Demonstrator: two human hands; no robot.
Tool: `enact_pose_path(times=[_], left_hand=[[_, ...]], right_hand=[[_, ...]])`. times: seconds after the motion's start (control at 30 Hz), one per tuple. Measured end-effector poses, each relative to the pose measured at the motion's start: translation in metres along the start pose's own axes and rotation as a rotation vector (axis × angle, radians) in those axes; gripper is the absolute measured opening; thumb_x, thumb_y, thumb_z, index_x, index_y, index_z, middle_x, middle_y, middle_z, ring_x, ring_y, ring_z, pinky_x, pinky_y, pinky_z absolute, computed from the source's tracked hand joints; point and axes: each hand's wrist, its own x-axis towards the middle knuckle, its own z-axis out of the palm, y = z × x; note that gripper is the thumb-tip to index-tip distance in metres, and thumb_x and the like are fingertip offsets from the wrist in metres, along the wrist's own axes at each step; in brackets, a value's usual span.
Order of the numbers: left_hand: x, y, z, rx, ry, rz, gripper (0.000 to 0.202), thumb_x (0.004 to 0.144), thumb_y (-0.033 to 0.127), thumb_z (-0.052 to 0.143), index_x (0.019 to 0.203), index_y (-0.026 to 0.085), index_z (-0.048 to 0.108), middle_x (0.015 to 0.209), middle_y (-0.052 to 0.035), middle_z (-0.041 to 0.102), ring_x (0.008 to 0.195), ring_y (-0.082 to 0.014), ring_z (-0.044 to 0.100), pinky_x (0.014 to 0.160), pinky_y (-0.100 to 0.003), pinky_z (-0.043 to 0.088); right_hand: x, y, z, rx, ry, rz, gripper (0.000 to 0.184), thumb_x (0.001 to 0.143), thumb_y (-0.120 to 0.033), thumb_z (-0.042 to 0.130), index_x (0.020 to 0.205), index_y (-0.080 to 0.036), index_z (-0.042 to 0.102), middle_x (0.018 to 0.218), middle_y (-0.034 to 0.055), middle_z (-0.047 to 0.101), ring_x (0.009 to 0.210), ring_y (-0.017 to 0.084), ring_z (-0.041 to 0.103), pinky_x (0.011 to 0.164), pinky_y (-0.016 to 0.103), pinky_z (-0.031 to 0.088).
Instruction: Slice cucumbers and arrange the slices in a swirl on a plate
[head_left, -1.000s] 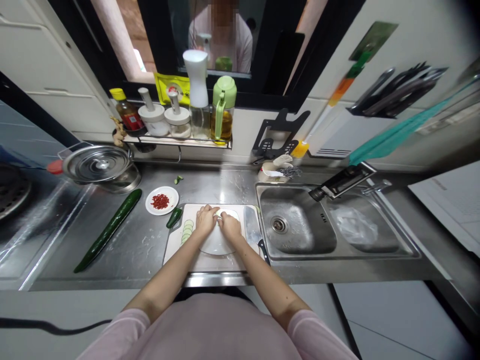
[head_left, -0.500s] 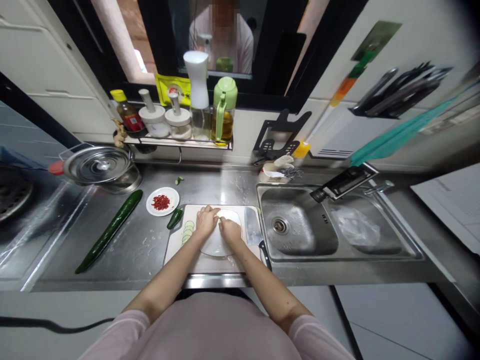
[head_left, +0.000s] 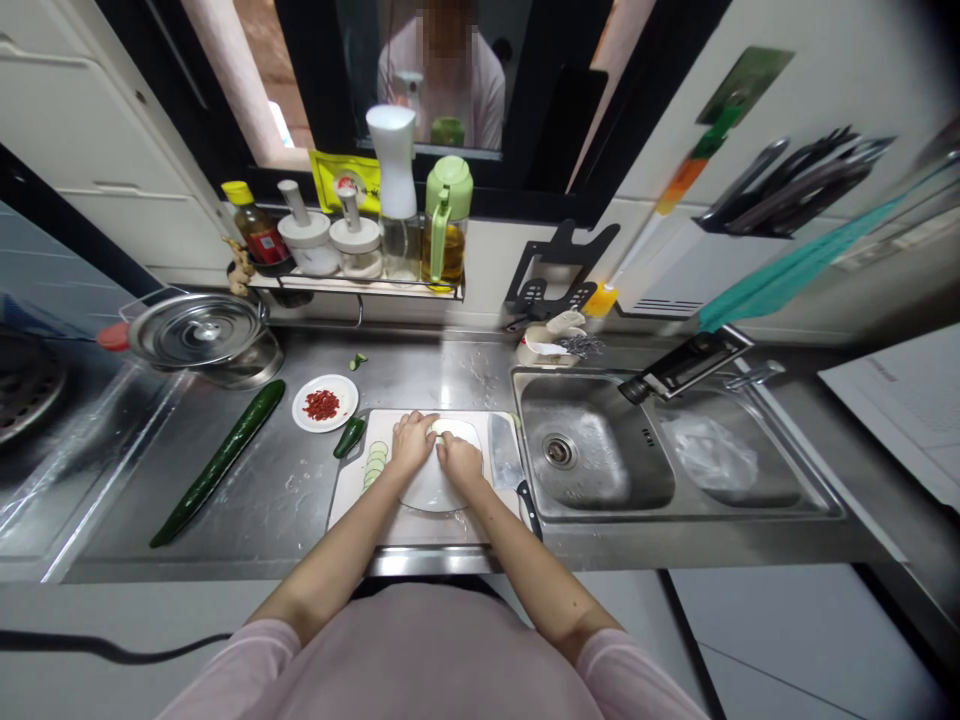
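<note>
Both hands rest over a white plate [head_left: 431,490] that sits on a pale cutting board [head_left: 390,522]. My left hand [head_left: 411,441] and my right hand [head_left: 459,459] are curled, fingertips together on small pale cucumber pieces [head_left: 450,429] at the plate's far edge. A row of cucumber slices [head_left: 373,463] lies on the board left of my left hand. A short cucumber end [head_left: 348,436] lies by the board's left corner. A knife [head_left: 507,463] lies along the board's right side.
A whole cucumber [head_left: 217,462] lies on the steel counter [head_left: 285,500] at left, near a small plate of chopped red chilli [head_left: 324,402]. A lidded pot [head_left: 196,332] stands far left. The sink [head_left: 600,455] is right of the board. Condiment bottles [head_left: 390,200] line a wall shelf.
Nothing has visibly changed beyond a slight shift of the view; both hands stay at the plate's far edge.
</note>
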Motion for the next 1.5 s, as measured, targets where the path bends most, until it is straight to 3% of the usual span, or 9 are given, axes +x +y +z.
enact_pose_path(times=[0.13,0.23,0.33,0.43,0.6,0.7,0.83,1.1,1.5], left_hand=[[-0.001,-0.004,-0.003,-0.189,0.158,-0.058,0.038,0.082,0.022,0.052,0.119,0.026,0.063,0.101,-0.0075,0.064,0.102,-0.0236,0.053,0.094,-0.037,0.037],[-0.009,-0.010,-0.007,-0.400,0.343,-0.161,0.034,0.081,0.025,0.051,0.111,0.022,0.067,0.091,-0.0058,0.065,0.086,-0.0195,0.057,0.085,-0.033,0.043],[-0.030,-0.016,-0.008,-0.625,0.508,-0.287,0.037,0.079,0.029,0.052,0.111,0.018,0.066,0.086,-0.0038,0.064,0.070,-0.0138,0.054,0.075,-0.027,0.045],[-0.060,-0.025,-0.007,-0.726,0.575,-0.373,0.040,0.078,0.034,0.053,0.112,0.016,0.064,0.082,-0.0029,0.063,0.066,-0.0125,0.053,0.070,-0.025,0.046],[-0.113,-0.050,-0.008,-0.538,0.522,-0.445,0.036,0.078,0.038,0.053,0.108,0.021,0.064,0.090,-0.0042,0.064,0.071,-0.0152,0.055,0.074,-0.029,0.045],[-0.137,-0.064,-0.011,-0.289,0.415,-0.526,0.034,0.079,0.039,0.053,0.109,0.025,0.063,0.095,-0.0050,0.064,0.087,-0.0225,0.057,0.087,-0.040,0.040],[-0.158,-0.073,-0.012,-0.089,0.261,-0.616,0.039,0.080,0.046,0.052,0.111,0.024,0.059,0.103,-0.0089,0.063,0.100,-0.0310,0.053,0.090,-0.049,0.034],[-0.166,-0.070,-0.010,0.038,0.143,-0.575,0.035,0.080,0.051,0.052,0.099,0.024,0.062,0.110,-0.0109,0.060,0.105,-0.0327,0.050,0.089,-0.049,0.032],[-0.164,-0.059,-0.016,-0.180,0.257,-0.537,0.018,0.082,0.035,0.054,0.094,0.025,0.064,0.088,-0.0035,0.070,0.091,-0.0252,0.060,0.086,-0.040,0.035]], right_hand=[[-0.006,0.007,-0.007,0.102,0.076,0.055,0.038,0.095,-0.035,0.037,0.127,-0.021,0.051,0.104,0.0095,0.069,0.091,0.020,0.064,0.075,0.027,0.040],[-0.014,0.017,-0.010,0.184,0.147,0.083,0.038,0.094,-0.034,0.039,0.125,-0.021,0.055,0.097,0.0081,0.070,0.089,0.020,0.063,0.073,0.026,0.039],[-0.026,0.028,-0.008,0.283,0.226,0.064,0.036,0.092,-0.033,0.040,0.119,-0.020,0.060,0.080,0.0043,0.069,0.079,0.018,0.062,0.069,0.024,0.037],[-0.041,0.041,-0.002,0.371,0.292,0.046,0.036,0.090,-0.035,0.041,0.112,-0.019,0.064,0.067,0.0019,0.064,0.067,0.017,0.058,0.063,0.023,0.035],[-0.062,0.057,0.006,0.477,0.378,0.041,0.040,0.087,-0.038,0.039,0.105,-0.016,0.067,0.060,0.0002,0.058,0.056,0.015,0.052,0.057,0.023,0.033],[-0.069,0.062,0.006,0.512,0.401,0.034,0.042,0.087,-0.039,0.038,0.103,-0.015,0.067,0.058,0.0000,0.056,0.055,0.015,0.051,0.056,0.024,0.033],[-0.075,0.061,0.002,0.529,0.415,0.004,0.043,0.086,-0.040,0.037,0.103,-0.014,0.067,0.057,-0.0002,0.055,0.055,0.016,0.050,0.056,0.024,0.034],[-0.077,0.053,0.002,0.540,0.415,-0.018,0.042,0.086,-0.039,0.037,0.102,-0.014,0.067,0.058,0.0006,0.057,0.056,0.017,0.053,0.058,0.025,0.037],[-0.075,0.055,-0.001,0.541,0.408,-0.040,0.042,0.086,-0.039,0.037,0.100,-0.014,0.068,0.053,-0.0021,0.050,0.053,0.016,0.050,0.055,0.024,0.034]])
